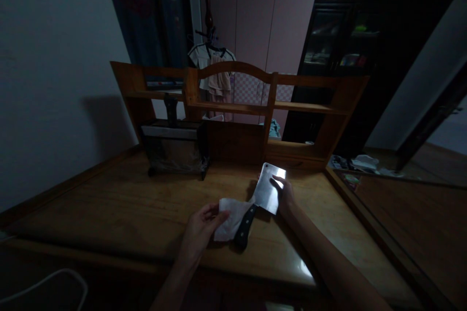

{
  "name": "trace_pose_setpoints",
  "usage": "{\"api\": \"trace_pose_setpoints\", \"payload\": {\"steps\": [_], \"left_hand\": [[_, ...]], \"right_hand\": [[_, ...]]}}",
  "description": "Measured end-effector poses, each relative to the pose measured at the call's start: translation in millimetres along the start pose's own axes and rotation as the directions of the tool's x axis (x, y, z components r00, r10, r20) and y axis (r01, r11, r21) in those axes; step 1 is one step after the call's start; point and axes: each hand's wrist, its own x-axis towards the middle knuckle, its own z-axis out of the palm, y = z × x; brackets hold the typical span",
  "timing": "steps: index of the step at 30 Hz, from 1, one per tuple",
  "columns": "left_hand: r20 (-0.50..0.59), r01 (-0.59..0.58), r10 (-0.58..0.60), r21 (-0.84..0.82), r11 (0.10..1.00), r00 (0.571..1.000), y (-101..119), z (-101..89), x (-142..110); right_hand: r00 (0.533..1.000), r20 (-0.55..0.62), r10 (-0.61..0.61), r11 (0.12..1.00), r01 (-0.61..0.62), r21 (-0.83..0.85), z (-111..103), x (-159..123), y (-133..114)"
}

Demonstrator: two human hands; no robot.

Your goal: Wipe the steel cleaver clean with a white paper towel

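Observation:
Over the wooden desktop (146,214), my right hand (286,193) grips a cleaver (268,187) by its broad steel blade. The black riveted handle points down and to the left, toward me. My left hand (202,223) pinches a white tissue (231,216) between thumb and fingers. The tissue's far corner lies against the spot where blade and handle meet. Some of my right fingers are hidden behind the blade. A knife block (173,132) with one black-handled knife (170,109) in it stands at the back left of the desktop.
A low wooden shelf unit (237,107) runs along the desk's back edge. Beyond it are a pink wardrobe (255,29), hanging clothes (213,65) and a dark cabinet (365,58). A white cable (62,272) curves at the lower left. The room is dim.

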Motion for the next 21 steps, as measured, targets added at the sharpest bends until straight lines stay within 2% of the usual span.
{"api": "trace_pose_setpoints", "payload": {"steps": [6,11,21], "left_hand": [[-0.055,-0.037,0.038,0.017,0.999,0.998,-5.3,-2.5,3.2],[-0.053,-0.016,0.014,-0.033,0.999,0.999,-1.5,0.2,0.3],[-0.049,0.025,-0.029,-0.093,0.995,0.998,2.0,5.7,-3.2]], "right_hand": [[1.0,-0.012,0.027,1.0,-0.027,-0.014,-3.2,3.7,-0.2],[1.0,0.012,-0.007,1.0,0.007,-0.009,-5.8,6.4,1.1],[0.999,-0.038,0.023,0.999,-0.024,-0.026,-1.9,2.6,-0.6]]}}
